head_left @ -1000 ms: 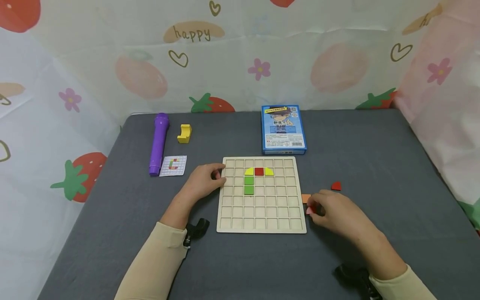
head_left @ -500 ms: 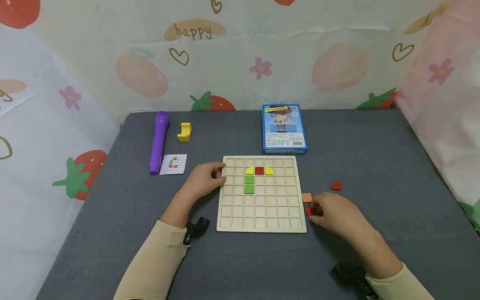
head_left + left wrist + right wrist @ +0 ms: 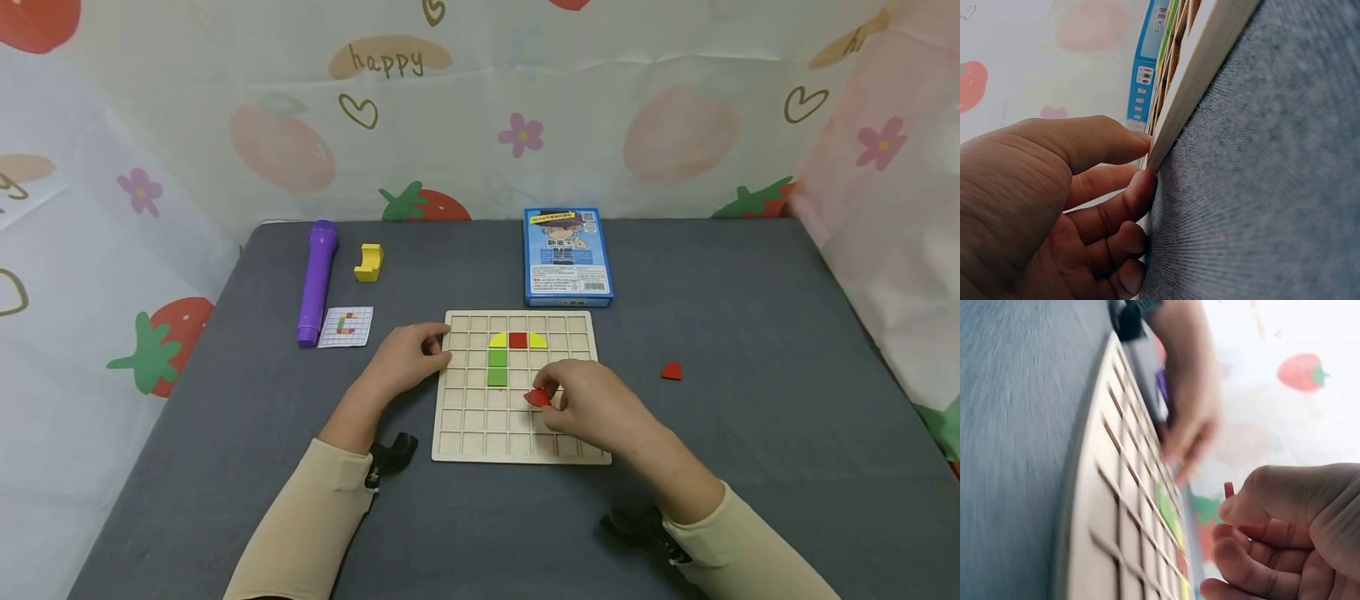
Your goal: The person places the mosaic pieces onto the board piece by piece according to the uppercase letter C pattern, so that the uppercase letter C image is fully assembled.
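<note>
My right hand (image 3: 596,404) pinches a small red piece with a curved edge (image 3: 537,397) between thumb and fingers, over the right-middle cells of a pale wooden grid board (image 3: 465,421). In the right wrist view a sliver of the red piece (image 3: 1229,489) sticks out past the thumb. My left hand (image 3: 405,362) pinches the board's left edge, its thumb and fingertips right at the rim (image 3: 1175,106). Set in the board are two yellow rounded pieces (image 3: 498,340), a red square (image 3: 517,340) between them, and two green squares (image 3: 497,367) in a column below the left yellow one.
Another red piece (image 3: 671,371) lies on the grey cloth right of the board. Behind the board stands a blue box (image 3: 567,258). At the back left are a purple tube (image 3: 317,283), a yellow block (image 3: 368,263) and a pattern card (image 3: 346,327).
My right hand has picked up the red curved piece from beside the board and carried it left over the grid. The orange piece there is now hidden from view. My left hand stays put.
</note>
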`<state>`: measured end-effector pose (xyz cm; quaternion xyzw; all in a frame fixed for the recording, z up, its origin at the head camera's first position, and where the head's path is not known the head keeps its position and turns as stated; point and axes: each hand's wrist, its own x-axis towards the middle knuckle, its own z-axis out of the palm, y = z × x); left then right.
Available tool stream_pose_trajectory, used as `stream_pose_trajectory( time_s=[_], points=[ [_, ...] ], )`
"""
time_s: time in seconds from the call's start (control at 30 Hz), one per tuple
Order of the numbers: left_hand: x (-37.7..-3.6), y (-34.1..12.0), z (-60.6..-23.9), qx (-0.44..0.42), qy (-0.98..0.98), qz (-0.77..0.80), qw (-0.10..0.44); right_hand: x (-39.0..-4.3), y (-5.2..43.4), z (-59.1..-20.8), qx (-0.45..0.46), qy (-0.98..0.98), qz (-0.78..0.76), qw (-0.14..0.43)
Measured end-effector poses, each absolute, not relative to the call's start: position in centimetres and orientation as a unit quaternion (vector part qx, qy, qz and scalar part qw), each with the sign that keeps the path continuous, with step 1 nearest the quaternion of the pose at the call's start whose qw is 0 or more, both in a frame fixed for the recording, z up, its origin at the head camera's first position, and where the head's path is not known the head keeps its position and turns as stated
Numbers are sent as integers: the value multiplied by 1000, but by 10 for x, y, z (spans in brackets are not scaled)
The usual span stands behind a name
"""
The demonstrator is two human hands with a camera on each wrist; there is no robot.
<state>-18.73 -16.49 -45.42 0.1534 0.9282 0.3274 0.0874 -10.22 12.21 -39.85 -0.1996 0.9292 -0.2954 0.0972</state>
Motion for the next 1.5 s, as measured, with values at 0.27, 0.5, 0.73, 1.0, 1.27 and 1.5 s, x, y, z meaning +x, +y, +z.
stream_pose_trajectory(
  time_s=[0.27, 0.5, 0.73, 1.0, 1.27, 1.5],
  points=[
    [-189, -161, -457, 155, 927, 329, 90, -107, 80, -421, -185, 931, -298, 103],
    [-188, -162, -454, 155, 929, 323, 90, -101, 74, -432, -201, 941, -269, 42],
    [-189, -162, -454, 155, 929, 322, 92, -97, 72, -439, -217, 958, -187, -6],
    [-188, -162, -453, 150, 927, 329, 95, -112, 108, -408, -181, 964, -188, 45],
    [-187, -165, -453, 146, 927, 332, 96, -127, 169, -393, -125, 958, -178, 187],
    [-188, -166, -454, 149, 926, 335, 92, -136, 186, -407, -103, 947, -210, 220]
  ],
)
